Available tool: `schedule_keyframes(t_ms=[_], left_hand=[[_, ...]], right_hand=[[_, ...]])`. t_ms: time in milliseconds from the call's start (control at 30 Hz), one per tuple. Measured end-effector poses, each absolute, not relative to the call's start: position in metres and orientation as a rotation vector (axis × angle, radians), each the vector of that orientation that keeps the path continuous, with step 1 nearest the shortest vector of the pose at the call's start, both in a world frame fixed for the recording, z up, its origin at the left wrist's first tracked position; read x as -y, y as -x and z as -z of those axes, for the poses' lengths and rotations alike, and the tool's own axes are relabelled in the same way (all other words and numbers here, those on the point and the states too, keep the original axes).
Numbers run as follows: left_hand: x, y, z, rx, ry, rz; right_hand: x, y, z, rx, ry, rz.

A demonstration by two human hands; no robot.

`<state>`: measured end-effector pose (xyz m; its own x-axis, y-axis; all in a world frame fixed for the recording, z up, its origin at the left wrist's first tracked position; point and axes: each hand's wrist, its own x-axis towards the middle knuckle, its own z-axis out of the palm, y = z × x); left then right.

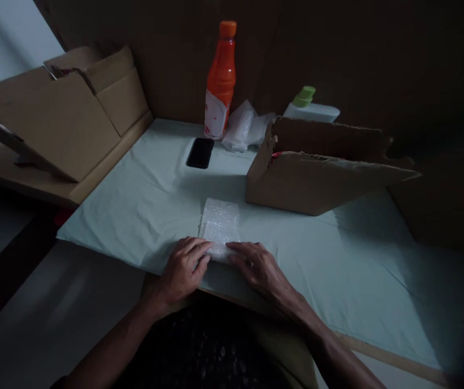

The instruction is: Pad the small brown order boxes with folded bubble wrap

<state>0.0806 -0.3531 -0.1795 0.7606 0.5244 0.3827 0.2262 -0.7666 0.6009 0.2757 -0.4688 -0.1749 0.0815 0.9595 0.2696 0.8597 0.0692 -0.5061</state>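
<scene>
A sheet of clear bubble wrap (220, 219) lies flat on the pale green cloth near the table's front edge. Its near end looks folded or rolled over. My left hand (185, 267) grips that end at its left corner, thumb and fingers closed on the plastic. At the right corner my right hand (258, 267) does the same, its fingers bent over the wrap. Whether anything lies inside the fold cannot be made out.
A black phone (200, 153) lies beyond the wrap. Behind it stand an orange bottle (221, 81) and crumpled clear plastic (242, 129). An open cardboard box (296, 183) is at right, with a white green-capped bottle (313, 112) behind. Another cardboard box (61, 119) sits left.
</scene>
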Motion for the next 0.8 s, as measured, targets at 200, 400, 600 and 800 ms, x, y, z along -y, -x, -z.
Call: schedule_keyframes(t_ms=[200,400,600,800], left_hand=[[0.328,-0.107,0.185,-0.748,-2.367,-0.648],[0.322,-0.108,0.188,-0.979,-2.12,-0.78],[0.354,-0.093,0.178,-0.884,-1.161,-0.746],[0.375,-0.115,0.17,-0.631,-0.761,-0.634]], right_hand=[[0.471,-0.271,0.174,1.927,1.874,0.19],[0.444,-0.279,0.183,2.011,1.875,0.237],[0.445,-0.284,0.184,1.663,1.86,-0.01],[0.469,-0.26,0.176,1.458,1.82,-0.498]])
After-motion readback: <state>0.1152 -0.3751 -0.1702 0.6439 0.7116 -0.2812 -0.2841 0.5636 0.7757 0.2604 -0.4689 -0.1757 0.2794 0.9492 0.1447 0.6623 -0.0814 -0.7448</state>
